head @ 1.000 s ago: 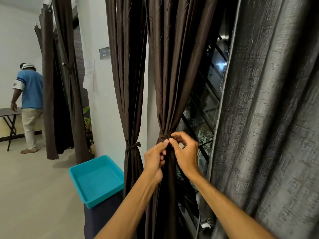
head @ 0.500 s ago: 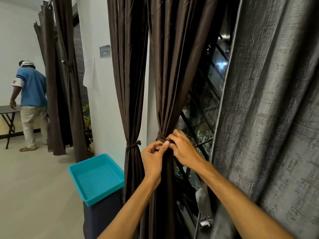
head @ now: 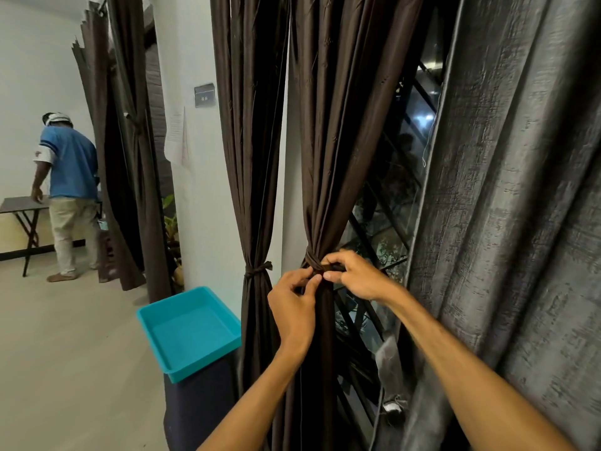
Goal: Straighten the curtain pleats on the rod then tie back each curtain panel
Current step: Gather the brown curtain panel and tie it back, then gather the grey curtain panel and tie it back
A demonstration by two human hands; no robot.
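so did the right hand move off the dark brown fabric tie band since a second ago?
No. The right hand still pinches the dark brown fabric tie band at the gathered waist of the brown curtain panel, beside the left hand.

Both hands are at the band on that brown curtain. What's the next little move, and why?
Probably pull outward to cinch it tight: the left hand and right hand each pinch the tie band, already wrapped around the gathered curtain panel, while the neighbouring panel is tied.
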